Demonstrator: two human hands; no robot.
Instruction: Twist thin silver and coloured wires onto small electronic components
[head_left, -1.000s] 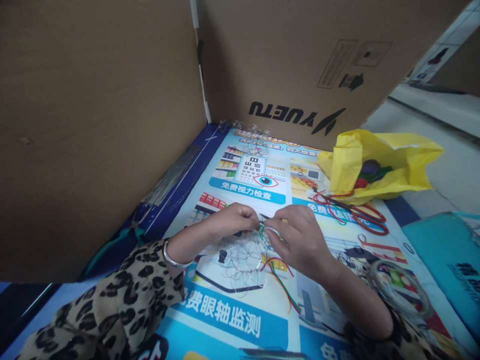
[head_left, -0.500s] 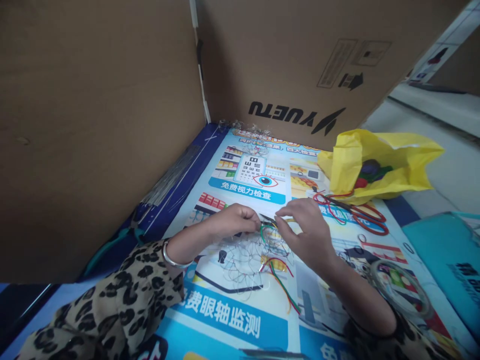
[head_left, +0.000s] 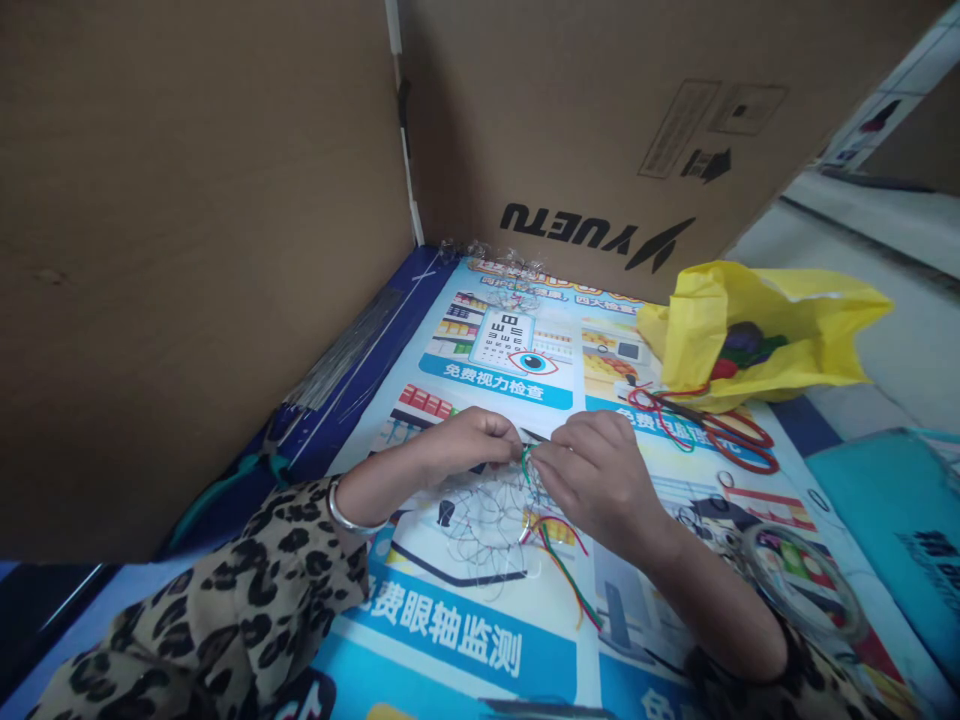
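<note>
My left hand (head_left: 469, 440) and my right hand (head_left: 596, 480) meet at the middle of a printed poster (head_left: 465, 640), fingers pinched together. Between them they grip the top edge of a wire mesh of small silver rings (head_left: 487, 525). A green cord (head_left: 527, 462) loops at the pinch point. Green, red and yellow cords (head_left: 566, 570) trail from under my right hand toward the near edge. A silver bangle (head_left: 341, 510) sits on my left wrist, above a leopard-print sleeve.
Cardboard walls (head_left: 195, 220) stand at the left and back. A yellow plastic bag (head_left: 757, 335) with coloured pieces lies at the right, red-handled scissors (head_left: 739, 435) before it. Straight wires (head_left: 337, 350) lie along the left wall, teal-handled pliers (head_left: 225, 490) beside them, a wire coil (head_left: 802, 580) near right.
Half a second ago my right hand was lifted up and away to the right; it has come back down and closed against my left hand on the mesh. My left hand has stayed put.
</note>
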